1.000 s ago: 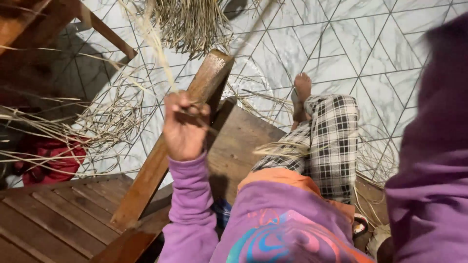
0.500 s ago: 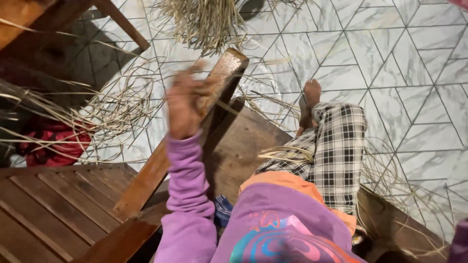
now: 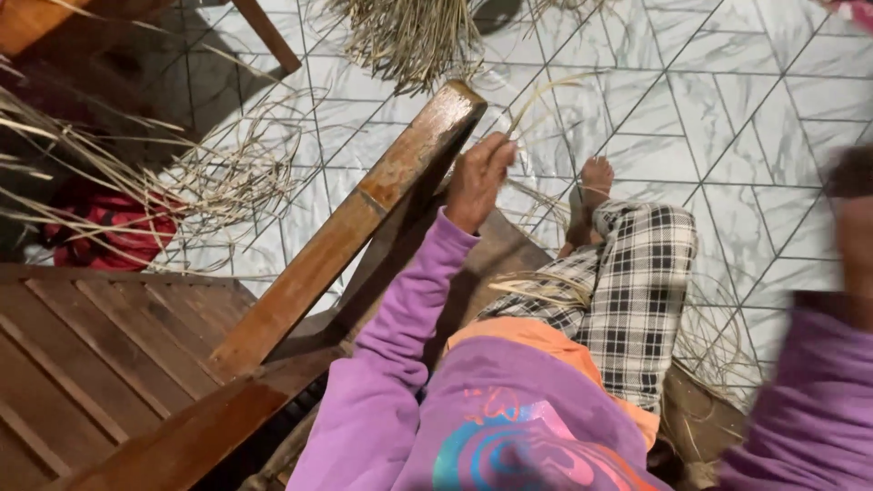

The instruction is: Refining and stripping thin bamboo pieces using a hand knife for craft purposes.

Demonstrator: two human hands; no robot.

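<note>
My left hand (image 3: pixel 477 182) reaches out in a purple sleeve and sits just right of the slanted wooden chair arm (image 3: pixel 364 214). Its fingers are closed on a thin dry straw strand (image 3: pixel 536 95) that arcs up and away over the tiles. My right hand (image 3: pixel 855 241) is a blur at the right edge above its purple sleeve, and its fingers cannot be made out. More straw strands (image 3: pixel 536 291) lie across my lap on the checked trousers (image 3: pixel 637 291). My bare foot (image 3: pixel 591 186) rests on the floor past the knee.
A bundle of dry straw (image 3: pixel 409 36) lies on the white tiled floor (image 3: pixel 727 109) at the top. Loose strands (image 3: pixel 227 173) spread at the left beside a red cloth (image 3: pixel 109 232). A slatted wooden seat (image 3: pixel 109 345) fills the lower left.
My left hand has moved from over the wooden arm to its right side, now closed on a strand. My right arm has come back into view at the right edge, blurred.
</note>
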